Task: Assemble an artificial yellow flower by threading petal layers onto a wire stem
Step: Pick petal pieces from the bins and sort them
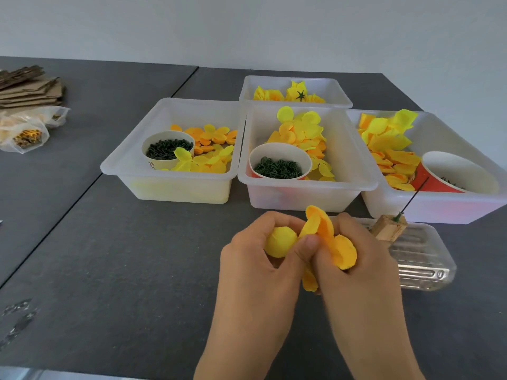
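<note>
Fingers [307, 244] of the left hand [255, 259] clasp a yellow bud [279, 241]; the right hand [362, 259] pinches orange petals [337, 248] beside it, just in front of the middle bin [304, 185].

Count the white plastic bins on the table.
4: left bin, middle bin, right bin, and a smaller back bin behind the middle one. None seems hidden.

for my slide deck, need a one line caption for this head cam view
Left hand grips a yellow bud while right hand pinches an orange petal layer before bins of petals.
</note>
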The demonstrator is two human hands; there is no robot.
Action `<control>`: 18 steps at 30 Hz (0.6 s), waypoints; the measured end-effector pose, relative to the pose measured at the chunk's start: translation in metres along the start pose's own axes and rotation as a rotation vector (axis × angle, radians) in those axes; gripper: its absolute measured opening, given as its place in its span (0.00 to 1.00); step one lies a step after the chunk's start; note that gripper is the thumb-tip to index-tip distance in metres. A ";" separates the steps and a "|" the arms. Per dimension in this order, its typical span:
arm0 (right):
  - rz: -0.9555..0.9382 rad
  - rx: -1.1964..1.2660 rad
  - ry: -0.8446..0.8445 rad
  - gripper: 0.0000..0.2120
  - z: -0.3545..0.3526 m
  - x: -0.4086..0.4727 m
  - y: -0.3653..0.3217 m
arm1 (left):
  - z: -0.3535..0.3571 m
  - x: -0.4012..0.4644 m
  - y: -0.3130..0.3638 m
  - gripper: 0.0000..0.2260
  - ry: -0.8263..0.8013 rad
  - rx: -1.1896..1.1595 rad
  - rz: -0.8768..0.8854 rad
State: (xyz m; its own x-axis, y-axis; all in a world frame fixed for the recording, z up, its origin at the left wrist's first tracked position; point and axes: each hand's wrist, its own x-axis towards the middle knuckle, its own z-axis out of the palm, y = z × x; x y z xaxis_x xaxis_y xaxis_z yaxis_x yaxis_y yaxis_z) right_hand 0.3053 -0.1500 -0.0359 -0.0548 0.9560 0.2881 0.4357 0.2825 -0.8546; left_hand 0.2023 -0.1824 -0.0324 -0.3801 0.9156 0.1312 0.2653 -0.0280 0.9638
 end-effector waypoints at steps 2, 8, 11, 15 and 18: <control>0.030 -0.010 -0.038 0.10 0.000 0.001 0.001 | -0.002 0.001 0.000 0.04 0.030 0.140 -0.017; 0.043 -0.005 -0.062 0.12 -0.011 0.016 0.011 | 0.002 -0.004 0.004 0.03 0.035 0.283 -0.032; 0.021 -0.014 -0.038 0.11 -0.013 0.013 0.008 | -0.006 -0.007 0.004 0.04 0.094 0.293 0.035; 0.022 -0.089 0.151 0.16 -0.050 0.016 0.013 | -0.056 -0.013 -0.002 0.05 0.338 0.134 0.093; -0.065 -0.026 -0.051 0.20 -0.055 0.007 0.004 | -0.071 -0.013 -0.004 0.11 0.283 -0.210 0.039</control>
State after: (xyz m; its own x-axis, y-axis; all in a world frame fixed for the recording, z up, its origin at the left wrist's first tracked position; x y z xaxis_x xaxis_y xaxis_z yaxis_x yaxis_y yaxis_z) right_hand 0.3562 -0.1460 -0.0138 -0.1291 0.9387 0.3197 0.4527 0.3426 -0.8232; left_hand 0.1435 -0.2223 -0.0219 -0.6117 0.7655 0.1995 0.1075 -0.1695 0.9797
